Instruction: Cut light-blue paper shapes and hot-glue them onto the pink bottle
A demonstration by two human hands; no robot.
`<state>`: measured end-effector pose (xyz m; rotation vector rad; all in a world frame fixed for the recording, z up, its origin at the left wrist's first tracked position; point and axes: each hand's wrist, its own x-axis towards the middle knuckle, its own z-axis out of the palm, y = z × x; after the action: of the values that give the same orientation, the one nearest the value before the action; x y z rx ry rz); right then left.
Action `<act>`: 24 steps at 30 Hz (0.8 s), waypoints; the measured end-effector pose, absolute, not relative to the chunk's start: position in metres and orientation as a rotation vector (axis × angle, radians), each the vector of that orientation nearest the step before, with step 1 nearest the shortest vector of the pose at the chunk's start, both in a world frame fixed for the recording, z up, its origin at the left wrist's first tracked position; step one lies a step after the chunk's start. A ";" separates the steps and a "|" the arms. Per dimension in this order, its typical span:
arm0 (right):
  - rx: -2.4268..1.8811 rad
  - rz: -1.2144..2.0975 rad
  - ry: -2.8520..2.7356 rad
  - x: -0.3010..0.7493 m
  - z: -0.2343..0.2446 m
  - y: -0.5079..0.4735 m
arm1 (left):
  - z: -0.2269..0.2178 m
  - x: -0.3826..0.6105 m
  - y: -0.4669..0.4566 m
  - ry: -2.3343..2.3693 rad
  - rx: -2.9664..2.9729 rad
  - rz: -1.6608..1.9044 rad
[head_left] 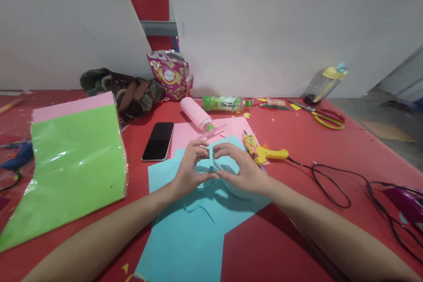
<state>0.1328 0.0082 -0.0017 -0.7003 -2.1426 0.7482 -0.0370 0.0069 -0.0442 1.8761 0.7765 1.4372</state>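
Left hand (190, 166) and right hand (246, 168) fingers (230, 150) pinch the blue piece (211, 158); squeezing too hard could crease it.

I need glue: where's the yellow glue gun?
In the head view, the yellow glue gun lies right of centre, beyond the right hand and right of the pink bottle.

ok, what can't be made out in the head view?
Head view, held blue piece: full shape, partly hidden by the left hand and right hand.
Head view, purple object: rest of it, cut off by the right edge.
Head view, blue tool: rest of it, cut off by the left edge.
Head view, snack bag: fine print, too small.
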 end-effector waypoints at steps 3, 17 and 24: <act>-0.702 0.741 -2.146 0.133 -0.002 0.009 | -0.043 -0.037 0.007 0.778 1.870 1.430; -0.726 0.587 -2.191 0.135 -0.005 0.006 | -0.044 -0.037 0.007 0.758 1.805 1.373; -0.699 0.541 -2.240 0.135 -0.006 0.005 | -0.042 -0.036 0.006 0.774 1.798 1.375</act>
<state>0.1352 0.0054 -0.0057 -0.6987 -2.2397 0.5412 -0.0361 0.0057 -0.0423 1.7976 0.7741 1.3748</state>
